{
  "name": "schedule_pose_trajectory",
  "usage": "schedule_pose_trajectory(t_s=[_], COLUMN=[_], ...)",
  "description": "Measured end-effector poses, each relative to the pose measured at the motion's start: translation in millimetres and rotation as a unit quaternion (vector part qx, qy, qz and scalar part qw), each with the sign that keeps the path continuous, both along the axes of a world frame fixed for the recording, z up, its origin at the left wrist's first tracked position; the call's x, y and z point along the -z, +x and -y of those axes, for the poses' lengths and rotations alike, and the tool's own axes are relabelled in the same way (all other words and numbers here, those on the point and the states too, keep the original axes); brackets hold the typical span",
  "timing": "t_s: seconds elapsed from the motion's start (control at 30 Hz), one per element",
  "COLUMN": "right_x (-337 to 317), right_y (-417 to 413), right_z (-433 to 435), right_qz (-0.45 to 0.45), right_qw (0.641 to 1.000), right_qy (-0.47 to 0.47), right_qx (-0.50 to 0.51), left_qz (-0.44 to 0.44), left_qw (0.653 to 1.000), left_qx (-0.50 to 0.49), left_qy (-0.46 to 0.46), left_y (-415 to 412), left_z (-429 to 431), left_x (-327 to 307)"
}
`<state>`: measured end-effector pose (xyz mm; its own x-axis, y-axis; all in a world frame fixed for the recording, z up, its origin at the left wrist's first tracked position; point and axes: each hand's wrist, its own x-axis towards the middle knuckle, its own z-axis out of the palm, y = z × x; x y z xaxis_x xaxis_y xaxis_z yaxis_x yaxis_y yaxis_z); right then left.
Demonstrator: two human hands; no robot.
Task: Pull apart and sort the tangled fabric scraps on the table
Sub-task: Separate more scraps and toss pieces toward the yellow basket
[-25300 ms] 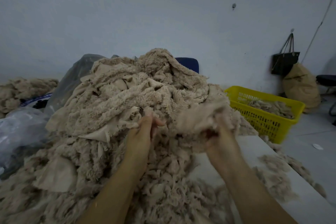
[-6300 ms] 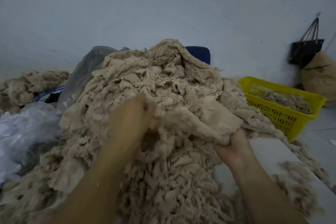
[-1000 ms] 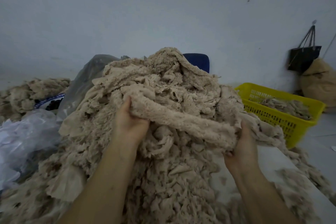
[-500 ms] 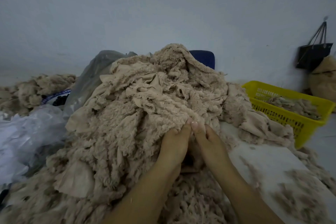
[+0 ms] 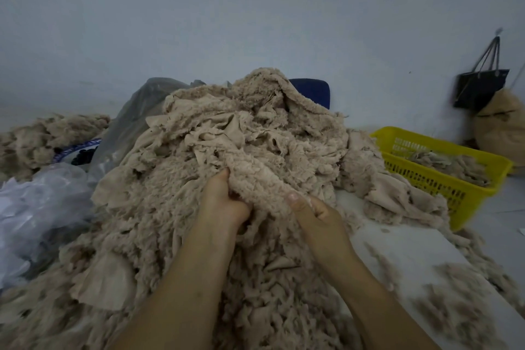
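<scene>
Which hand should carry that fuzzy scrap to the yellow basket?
Right hand, likely: it grips the fuzzy scrap and is nearer the yellow basket; the left hand would have to reach across.

beige fabric scraps (image 5: 250, 133), yellow basket (image 5: 426, 179), black bag (image 5: 480, 88), white table (image 5: 403, 253).

Both bare forearms reach forward, close together. The left hand (image 5: 224, 202) curls its fingers (image 5: 220, 182) round a fleecy scrap (image 5: 255, 176). The right hand (image 5: 318, 216) pinches it just beside them, thumb on top.
</scene>
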<state>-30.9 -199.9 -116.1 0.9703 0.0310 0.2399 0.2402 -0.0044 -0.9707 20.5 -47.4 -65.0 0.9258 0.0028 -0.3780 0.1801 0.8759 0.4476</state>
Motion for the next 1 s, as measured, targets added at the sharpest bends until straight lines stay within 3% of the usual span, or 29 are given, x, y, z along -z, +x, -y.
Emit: schedule_pose_trajectory(t_s=[0.1,0.23,0.37,0.53,0.63,0.73,0.87,0.93,1.0], right_x=[-1,-3,-7,-6,-3,-5,-6,-6,-7], right_y=[-1,-2,-2,2,0,-3,-8,-6,4], right_z=[0,16,18,19,15,15,22,29,32], right_qz=[-0.006,-0.030,-0.074,-0.074,-0.082,-0.091,-0.102,-0.103,-0.129], right_qw=[1.000,0.998,0.993,0.992,0.992,0.989,0.984,0.984,0.981], right_qy=[0.013,0.043,0.088,0.085,0.051,0.035,0.014,0.053,0.117], right_qx=[-0.010,-0.019,0.006,-0.054,-0.077,-0.110,-0.144,-0.137,-0.080], left_qz=[-0.022,-0.018,-0.002,0.017,0.036,0.010,-0.005,0.022,0.072], left_qw=[1.000,0.994,0.996,0.983,0.969,0.965,0.983,0.989,0.990], left_qx=[-0.010,-0.098,-0.088,0.021,0.092,0.028,-0.066,-0.097,-0.057], left_qy=[-0.011,-0.038,-0.008,0.182,0.225,0.259,0.171,0.107,0.112], left_y=[4,18,17,-5,-12,-1,20,27,20], left_z=[-7,-37,-31,2,19,19,-15,-41,-33], left_x=[1,3,1,5,6,-4,-5,-5,-10])
